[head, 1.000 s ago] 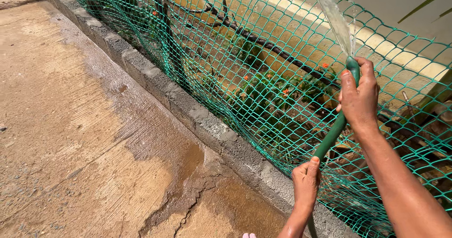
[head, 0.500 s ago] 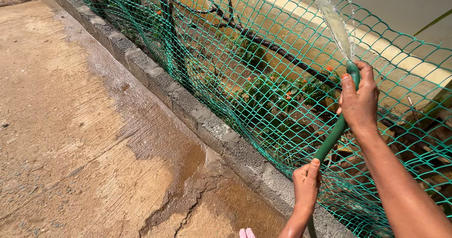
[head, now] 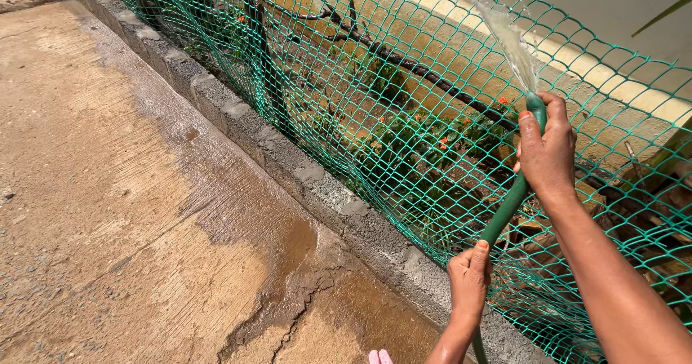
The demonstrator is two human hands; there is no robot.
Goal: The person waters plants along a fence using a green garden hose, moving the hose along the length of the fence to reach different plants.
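Observation:
My right hand (head: 549,155) grips the end of a green garden hose (head: 507,207), thumb pressed at its mouth. A jet of water (head: 504,40) fans up and to the left from the hose tip, over the green plastic mesh fence (head: 346,104). Lower down, my left hand (head: 468,281) holds the same hose, which runs down out of view. Behind the mesh grows a low plant with small orange flowers (head: 432,137) in a soil bed.
A grey concrete block kerb (head: 317,184) runs diagonally under the fence. To its left lies a cracked concrete path (head: 108,191) with a wet patch (head: 288,241). A dark branch (head: 404,65) crosses the bed before a yellow wall (head: 461,18). A pink toe tip (head: 378,357) shows at the bottom edge.
The water jet has swung a little further left and my right hand has shifted slightly down-left with the hose tip. My left hand has hardly moved.

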